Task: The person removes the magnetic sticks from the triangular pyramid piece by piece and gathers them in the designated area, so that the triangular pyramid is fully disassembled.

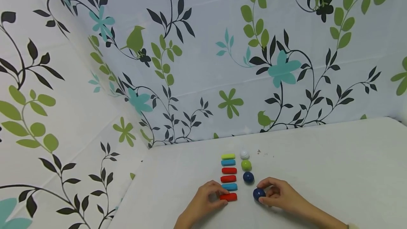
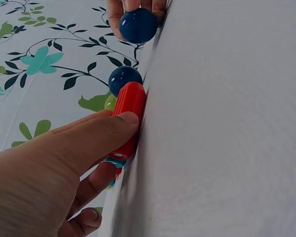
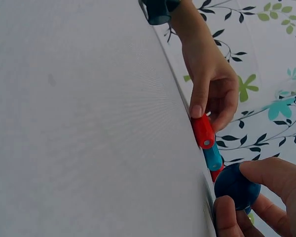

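Note:
My left hand (image 1: 203, 200) pinches a red ridged cylinder (image 1: 230, 197) between thumb and fingers at the near end of a row of short cylinders. A blue cylinder (image 1: 229, 187) lies just beyond it. To the right, my right hand (image 1: 283, 194) holds a glossy dark blue ball (image 1: 258, 194) with thumb and fingers around its side. A second dark blue ball (image 1: 248, 177) sits a little farther back. In the left wrist view, the thumb lies along the red cylinder (image 2: 130, 106); the right wrist view has the held ball (image 3: 235, 186) between thumb and fingers.
Farther up the cylinder row lie two more red pieces (image 1: 228, 178), another blue one (image 1: 228, 162) and a yellow one (image 1: 228, 156). Beside them stand a green ball (image 1: 246, 165) and a white ball (image 1: 244, 154). A leaf-patterned cloth (image 1: 197, 80) hangs behind the white table (image 1: 334, 162).

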